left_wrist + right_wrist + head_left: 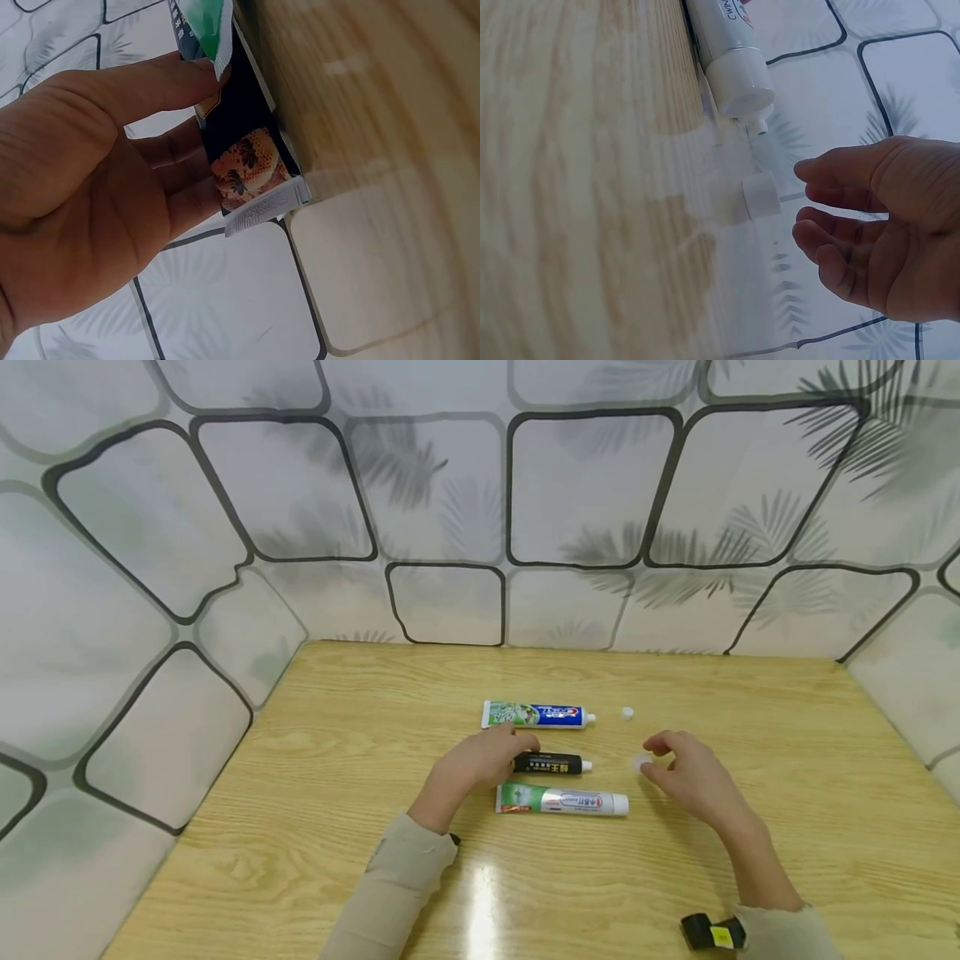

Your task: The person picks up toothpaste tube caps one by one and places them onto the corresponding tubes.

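Note:
Three toothpaste tubes lie side by side on the table. My left hand [483, 756] holds the black toothpaste tube [553, 764] near its tail end, thumb on one side and fingers on the other; its bare white nozzle points right. In the left wrist view a honeycomb picture shows on this black tube [251, 161]. My right hand [693, 781] hovers beside a white cap [641, 762], fingers loosely bent and holding nothing. The right wrist view shows a small gap between the fingertips and the cap [760, 196], which stands on the table.
Behind the black tube lies an uncapped green-and-blue toothpaste tube [536, 715], with a small white cap [627, 713] to its right. In front lies a green-and-silver toothpaste tube [562, 800] with its white cap on. A patterned wall covering [450, 602] borders the wooden table [300, 760].

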Motion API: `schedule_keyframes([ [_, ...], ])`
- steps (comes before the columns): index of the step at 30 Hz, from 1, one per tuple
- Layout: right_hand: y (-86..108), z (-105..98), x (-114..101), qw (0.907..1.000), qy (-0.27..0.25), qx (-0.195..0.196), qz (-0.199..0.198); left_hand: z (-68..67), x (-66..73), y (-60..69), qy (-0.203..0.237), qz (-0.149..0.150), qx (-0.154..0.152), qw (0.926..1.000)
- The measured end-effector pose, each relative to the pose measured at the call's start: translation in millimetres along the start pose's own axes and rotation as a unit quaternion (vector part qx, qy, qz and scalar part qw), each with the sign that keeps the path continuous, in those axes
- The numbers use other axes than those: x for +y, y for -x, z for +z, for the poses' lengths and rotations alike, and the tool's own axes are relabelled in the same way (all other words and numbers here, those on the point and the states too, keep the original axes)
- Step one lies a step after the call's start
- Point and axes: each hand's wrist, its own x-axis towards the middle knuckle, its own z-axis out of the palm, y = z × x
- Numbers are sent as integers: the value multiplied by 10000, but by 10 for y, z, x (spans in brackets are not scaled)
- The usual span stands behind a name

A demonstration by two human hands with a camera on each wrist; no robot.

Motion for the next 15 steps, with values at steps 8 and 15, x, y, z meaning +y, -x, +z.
schedule_keyframes([
  [8,-22,23,49,9997,-63,-216,93,-19,-9,33,-77,217,48,9997],
  [15,-65,53,102,9983,-117,-521,236,-40,-19,60,140,300,99,9994],
])
